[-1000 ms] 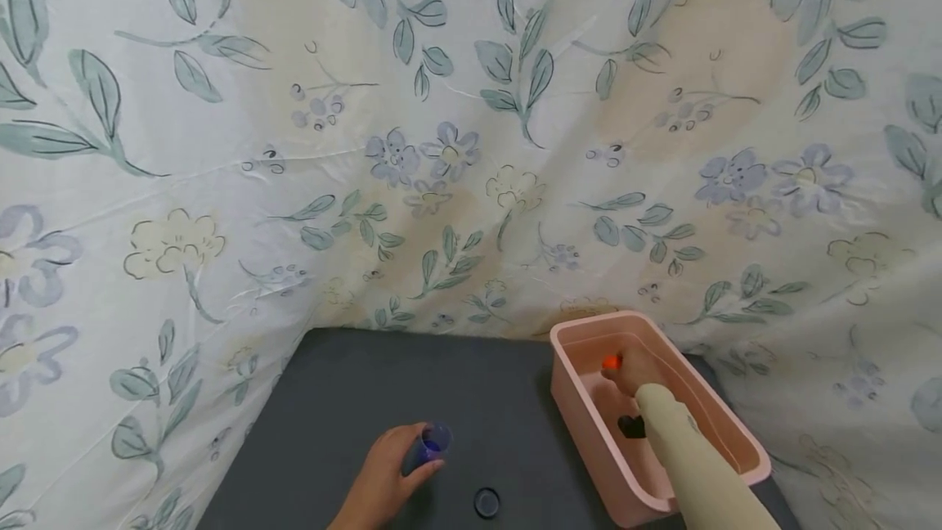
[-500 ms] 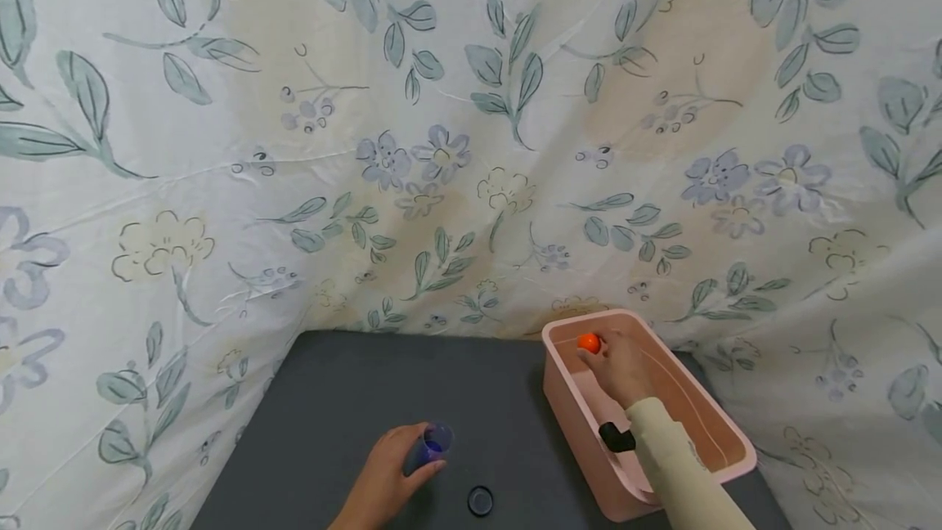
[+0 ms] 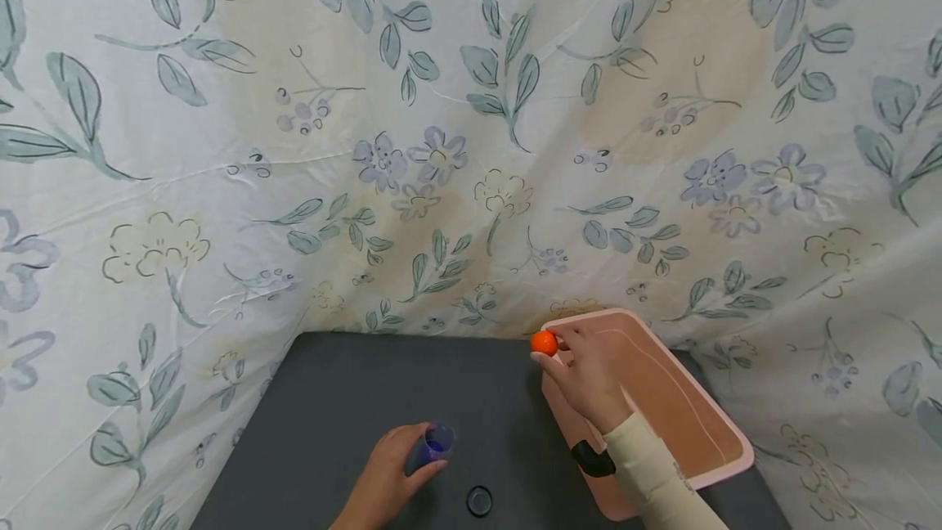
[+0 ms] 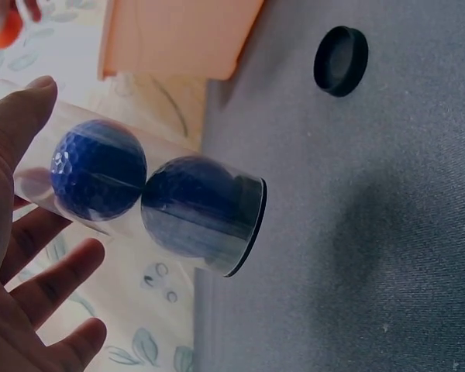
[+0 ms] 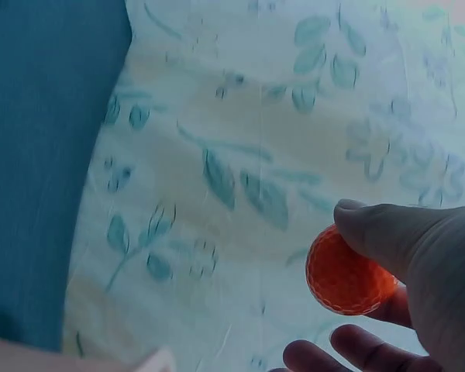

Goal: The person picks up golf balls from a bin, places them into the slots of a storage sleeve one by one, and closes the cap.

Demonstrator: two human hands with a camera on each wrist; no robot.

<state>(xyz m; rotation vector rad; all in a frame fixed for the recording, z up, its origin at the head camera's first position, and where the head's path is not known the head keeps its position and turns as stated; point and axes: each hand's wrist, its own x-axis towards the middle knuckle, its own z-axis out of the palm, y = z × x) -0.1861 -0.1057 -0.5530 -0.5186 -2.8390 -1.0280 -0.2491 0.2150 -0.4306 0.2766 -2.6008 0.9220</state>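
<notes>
My left hand (image 3: 388, 469) grips a clear plastic tube (image 4: 240, 190) above the dark table. Inside the tube sit two blue golf balls, one (image 4: 101, 170) nearer my thumb and the other (image 4: 190, 205) towards the tube's closed end. An orange golf ball (image 3: 544, 343) is pinched between the thumb and fingertips of my right hand (image 3: 585, 379), over the left rim of the pink bin (image 3: 688, 383). A round black cap (image 3: 479, 501) lies on the table, to the right of the tube.
The pink bin stands on the right of the dark table (image 3: 353, 383), close to the floral cloth (image 3: 441, 145) that hangs behind and at the sides. My right wrist bears a black camera (image 3: 592, 459).
My right hand has risen out of the pink bin and moved left with the orange golf ball. My left hand holds the tube in about the same spot.
</notes>
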